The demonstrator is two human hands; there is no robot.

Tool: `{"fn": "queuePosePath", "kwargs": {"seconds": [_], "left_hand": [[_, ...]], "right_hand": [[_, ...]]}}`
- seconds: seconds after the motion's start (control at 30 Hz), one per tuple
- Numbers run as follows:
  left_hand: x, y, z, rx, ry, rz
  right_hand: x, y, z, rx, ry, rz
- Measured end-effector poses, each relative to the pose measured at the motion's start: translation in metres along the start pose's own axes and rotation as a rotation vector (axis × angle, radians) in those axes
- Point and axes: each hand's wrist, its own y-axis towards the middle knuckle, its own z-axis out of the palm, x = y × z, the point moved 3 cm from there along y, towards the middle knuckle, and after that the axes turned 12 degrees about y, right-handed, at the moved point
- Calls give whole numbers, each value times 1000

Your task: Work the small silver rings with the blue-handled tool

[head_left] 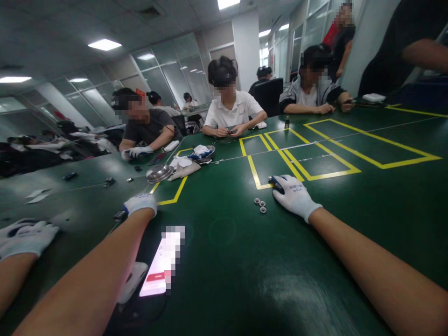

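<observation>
Phone [157,275] and white case [135,279] nearest, seven o'clock. My left hand [141,204], at eight, is by a dark part [120,215]; right hand [293,195], at four, curls over a black piece [278,187] beside metal discs [262,204]. Can't tell either grip; handling step, I'd judge, calling for careful fingertips.

The left grip [140,204] and right grip [293,193] are covered by white gloves [289,201], closed at the wrists by plain pale cuffs [313,211]; small blue lettering [296,188] is printed across the backs, and the forearms [367,266] are left bare
</observation>
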Motion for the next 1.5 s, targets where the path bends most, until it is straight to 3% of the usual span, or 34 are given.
{"fn": "queuePosePath", "kwargs": {"seconds": [0.13, 0.27, 0.37, 0.57, 0.83, 1.5], "left_hand": [[35, -3, 13, 117, 148, -218], [56, -10, 25, 22, 229, -227], [71, -15, 34, -39, 198, -309], [94, -13, 48, 58, 80, -364], [104, -9, 51, 128, 12, -375], [104, -5, 54, 60, 95, -388]], "right_hand": [[0, 0, -1, -4, -3, -2], [0, 0, -1, 1, -5, -9], [0, 1, -1, -2, -6, -5], [-1, 1, 0, 6, -13, -1], [-1, 1, 0, -6, -13, 7], [1, 0, 0, -7, -17, 9]]}}
